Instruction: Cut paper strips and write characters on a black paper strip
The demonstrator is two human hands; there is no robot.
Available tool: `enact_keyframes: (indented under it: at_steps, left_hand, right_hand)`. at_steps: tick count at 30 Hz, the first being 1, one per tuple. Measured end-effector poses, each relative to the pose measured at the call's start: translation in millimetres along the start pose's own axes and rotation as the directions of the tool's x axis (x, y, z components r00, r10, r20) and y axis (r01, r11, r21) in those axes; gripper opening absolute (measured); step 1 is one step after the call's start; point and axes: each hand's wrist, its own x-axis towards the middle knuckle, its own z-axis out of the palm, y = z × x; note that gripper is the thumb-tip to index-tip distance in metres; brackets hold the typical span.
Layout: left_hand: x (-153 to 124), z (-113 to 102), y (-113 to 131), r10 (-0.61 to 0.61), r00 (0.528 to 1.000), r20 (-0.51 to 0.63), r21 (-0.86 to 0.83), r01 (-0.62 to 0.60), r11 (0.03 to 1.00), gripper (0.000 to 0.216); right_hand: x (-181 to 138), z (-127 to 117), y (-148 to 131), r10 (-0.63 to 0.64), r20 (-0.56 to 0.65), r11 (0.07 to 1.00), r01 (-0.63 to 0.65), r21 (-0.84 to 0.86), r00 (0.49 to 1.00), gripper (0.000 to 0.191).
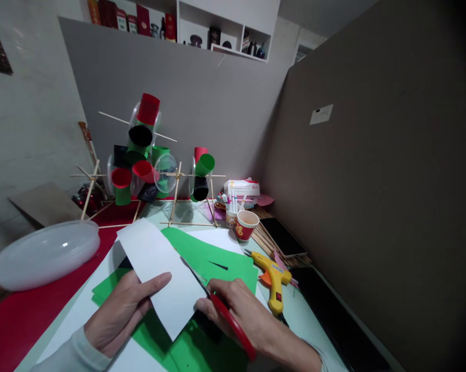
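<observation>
My left hand (120,310) pinches the near left edge of a white paper strip (159,268), thumb on top, and holds it tilted above the table. My right hand (241,310) is closed round red-handled scissors (225,310). Their blades (192,271) lie along the strip's right edge. Green paper sheets (217,261) and white sheets (217,238) are spread under both hands.
A yellow glue gun (274,279) lies right of my right hand, beside a phone (283,236) and a red paper cup (246,225). A stick frame with red, green and black cups (140,155) stands at the back. A white plastic lid (43,253) rests at the left.
</observation>
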Motion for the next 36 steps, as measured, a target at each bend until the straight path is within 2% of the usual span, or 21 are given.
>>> enact_keyframes:
  at_steps: [5,11,16,20,24,29,36]
  left_hand:
    - [2,-1,3,-0.024,0.999,0.024,-0.028,0.025,0.999,0.082]
    - [6,-2,13,0.018,0.999,-0.039,-0.127,-0.023,0.992,0.063]
    - [5,-3,12,0.048,0.995,-0.091,-0.017,-0.05,0.999,0.066]
    - [1,1,12,0.065,0.992,-0.112,-0.017,-0.068,0.998,0.068]
    - [-5,8,12,0.098,0.988,-0.121,-0.018,-0.101,0.995,0.078]
    - [-7,10,12,0.115,0.982,-0.149,0.03,-0.112,0.993,0.075]
    - [-7,10,8,0.215,0.974,-0.068,0.099,-0.208,0.973,0.065]
  right_hand:
    - [-1,0,1,-0.004,-0.004,1.0,0.004,0.006,1.0,0.041]
    - [-2,-3,-2,-0.014,0.002,1.0,0.014,0.021,1.0,0.038]
    - [0,-6,-4,0.003,0.057,0.977,-0.015,0.211,0.998,0.018]
    - [1,-6,-2,0.001,0.065,0.961,-0.019,0.277,0.998,0.023]
    - [-1,-7,-3,-0.014,0.032,0.981,0.007,0.194,0.999,0.017]
    - [-4,-10,-3,0.004,0.049,0.994,-0.009,0.11,0.999,0.016]
    - [0,-7,4,0.007,0.034,0.994,-0.011,0.113,0.999,0.018]
